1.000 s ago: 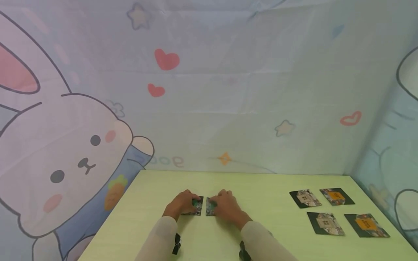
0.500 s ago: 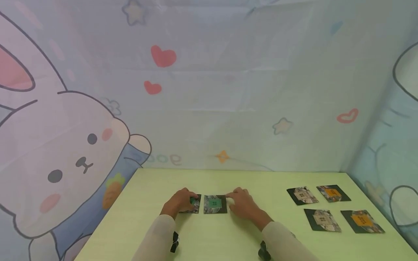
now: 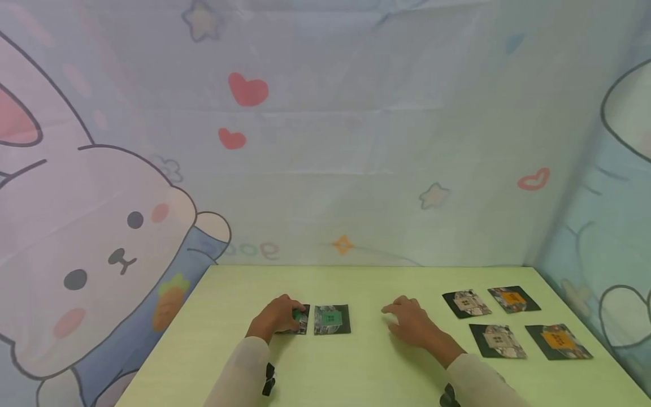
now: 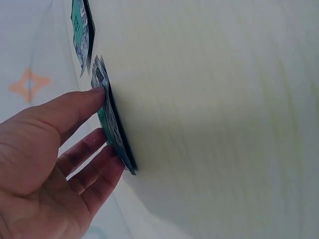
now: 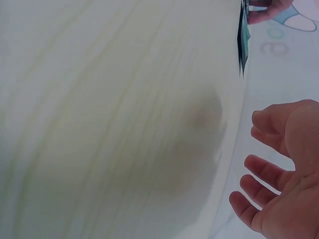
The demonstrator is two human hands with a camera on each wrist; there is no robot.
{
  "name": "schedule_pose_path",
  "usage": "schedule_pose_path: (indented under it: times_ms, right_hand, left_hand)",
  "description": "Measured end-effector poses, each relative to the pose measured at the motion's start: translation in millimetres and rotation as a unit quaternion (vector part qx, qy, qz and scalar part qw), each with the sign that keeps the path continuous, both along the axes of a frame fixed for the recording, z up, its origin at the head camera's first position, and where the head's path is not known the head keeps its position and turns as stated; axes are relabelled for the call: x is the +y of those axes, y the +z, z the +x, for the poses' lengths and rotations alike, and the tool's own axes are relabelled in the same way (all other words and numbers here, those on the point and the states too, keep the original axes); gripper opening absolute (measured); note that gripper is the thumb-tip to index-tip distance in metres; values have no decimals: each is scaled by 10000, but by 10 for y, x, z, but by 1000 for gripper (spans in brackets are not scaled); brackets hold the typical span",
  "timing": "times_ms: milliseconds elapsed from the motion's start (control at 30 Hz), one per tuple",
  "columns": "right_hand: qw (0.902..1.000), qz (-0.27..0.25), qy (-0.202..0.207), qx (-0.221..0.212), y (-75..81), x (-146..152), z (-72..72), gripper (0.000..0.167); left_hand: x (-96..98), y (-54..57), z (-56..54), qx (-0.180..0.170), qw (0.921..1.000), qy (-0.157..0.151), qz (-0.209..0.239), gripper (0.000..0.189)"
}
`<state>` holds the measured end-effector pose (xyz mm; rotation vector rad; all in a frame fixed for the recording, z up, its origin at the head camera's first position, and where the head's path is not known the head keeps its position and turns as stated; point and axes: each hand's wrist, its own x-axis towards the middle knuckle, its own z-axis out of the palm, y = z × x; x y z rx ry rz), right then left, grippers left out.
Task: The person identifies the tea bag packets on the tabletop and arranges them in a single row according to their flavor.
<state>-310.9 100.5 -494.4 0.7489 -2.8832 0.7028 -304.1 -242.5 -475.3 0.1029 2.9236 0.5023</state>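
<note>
My left hand (image 3: pixel 273 317) holds a small square green-and-black patterned card (image 3: pixel 303 322) on the table, covering its left part. In the left wrist view, thumb and fingers of the hand (image 4: pixel 50 149) grip the edges of this card (image 4: pixel 113 124), which looks layered. Just right of it lies a second green card (image 3: pixel 332 320), flat and separated by a narrow gap. My right hand (image 3: pixel 412 323) hovers over the table to the right of that card. The right wrist view shows this hand (image 5: pixel 289 174) with loosely bent, spread fingers and nothing in them.
Toward the table's right side lie two beige-centred cards (image 3: pixel 467 304) and two orange-centred cards (image 3: pixel 559 341), in two rough rows. The pale yellow-green table (image 3: pixel 366 373) ends at a printed cloth backdrop (image 3: pixel 315 141) behind and at the sides.
My right hand has let go of the second green card and moved right, away from it. The left hand stays on its card. The head view has shifted slightly.
</note>
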Motion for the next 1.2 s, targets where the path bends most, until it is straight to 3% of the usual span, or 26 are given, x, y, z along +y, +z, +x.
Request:
schedule_pose_path:
  times_ms: [467, 767, 967, 1200]
  right_hand:
    - [9991, 247, 197, 294, -35, 811, -27, 32]
    - [9983, 286, 39, 512, -31, 1279, 29, 32]
    - [9983, 454, -355, 126, -46, 1579, 81, 34]
    - [9959, 637, -560, -299, -53, 1844, 45, 32]
  left_hand:
    - [39, 28, -18, -112, 9998, 104, -154, 40]
    - [55, 97, 7, -125, 9993, 46, -358, 41]
    - [45, 93, -5, -61, 9991, -55, -406, 40]
    - [33, 65, -38, -57, 9992, -70, -380, 40]
